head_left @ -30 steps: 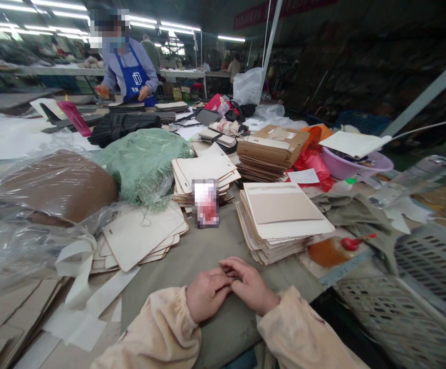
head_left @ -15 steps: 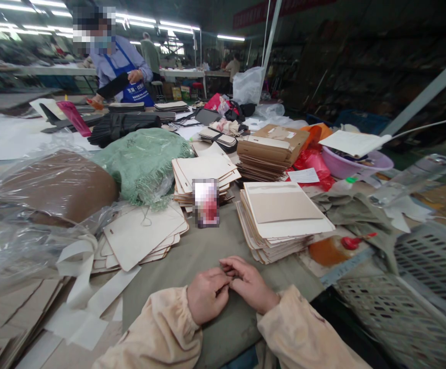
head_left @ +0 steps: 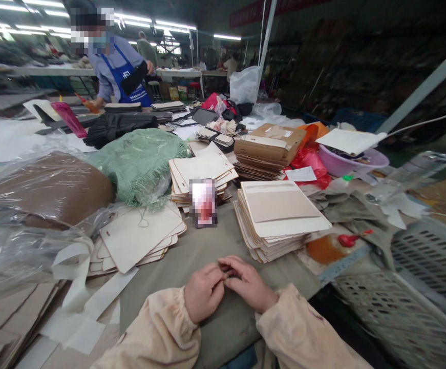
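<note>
My left hand (head_left: 204,292) is curled above the grey-green cloth (head_left: 161,287), its fingertips against those of my right hand (head_left: 248,284). The right fingers are bent and the thumb is drawn in toward them. Whether anything small sits between the fingertips is hidden. Just beyond them stands a phone (head_left: 203,203) with a blurred-out screen, leaning on a stack of pale boards (head_left: 202,166). Right of it lies a taller stack of cream panels (head_left: 284,210), with a grey-brown piece on top. Another fanned pile of pale panels (head_left: 142,233) lies to the left.
A bottle of amber liquid with a red nozzle (head_left: 328,249) lies near grey plastic crates (head_left: 399,302) at right. Plastic-wrapped brown material (head_left: 54,187) and green fringed cloth (head_left: 142,159) fill the left. Across the table, a co-worker in a blue apron (head_left: 125,72) handles a black piece (head_left: 135,76).
My hands stay together, almost unmoved. The view shifts slightly. The co-worker's black piece has moved right, in front of the apron, while the other hand reaches down at an orange-tipped tool.
</note>
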`<state>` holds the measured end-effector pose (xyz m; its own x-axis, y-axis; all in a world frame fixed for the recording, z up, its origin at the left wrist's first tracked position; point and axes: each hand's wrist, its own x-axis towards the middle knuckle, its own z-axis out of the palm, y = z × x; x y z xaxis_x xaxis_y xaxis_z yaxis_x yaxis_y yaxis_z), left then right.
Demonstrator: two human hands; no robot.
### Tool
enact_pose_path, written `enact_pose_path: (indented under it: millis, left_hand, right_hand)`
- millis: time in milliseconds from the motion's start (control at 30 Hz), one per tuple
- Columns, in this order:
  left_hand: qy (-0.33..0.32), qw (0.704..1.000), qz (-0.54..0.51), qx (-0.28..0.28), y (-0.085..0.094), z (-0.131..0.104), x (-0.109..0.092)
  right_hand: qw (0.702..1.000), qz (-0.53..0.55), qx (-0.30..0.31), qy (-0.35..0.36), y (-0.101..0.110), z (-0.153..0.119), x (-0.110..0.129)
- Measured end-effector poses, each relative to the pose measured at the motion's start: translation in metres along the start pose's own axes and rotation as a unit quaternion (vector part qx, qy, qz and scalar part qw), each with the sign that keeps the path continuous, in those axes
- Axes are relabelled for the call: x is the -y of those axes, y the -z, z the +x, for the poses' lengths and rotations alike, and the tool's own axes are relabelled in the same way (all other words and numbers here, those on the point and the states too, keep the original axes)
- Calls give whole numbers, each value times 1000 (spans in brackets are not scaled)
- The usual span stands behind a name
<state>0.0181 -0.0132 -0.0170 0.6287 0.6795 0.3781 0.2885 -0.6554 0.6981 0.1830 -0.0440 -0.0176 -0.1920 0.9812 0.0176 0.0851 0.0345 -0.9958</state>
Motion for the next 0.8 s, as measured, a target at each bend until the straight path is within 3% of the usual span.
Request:
enact_pose_path:
  millis: [467,800]
  left_hand:
    - [-18,1000,17,6,-2,-1,1]
    - [22,999,18,16,0,1,0]
  right_hand:
    - [1000,-18,-13,-1,0,1,0]
    - [1000,-22,-14,3,-1,1,5]
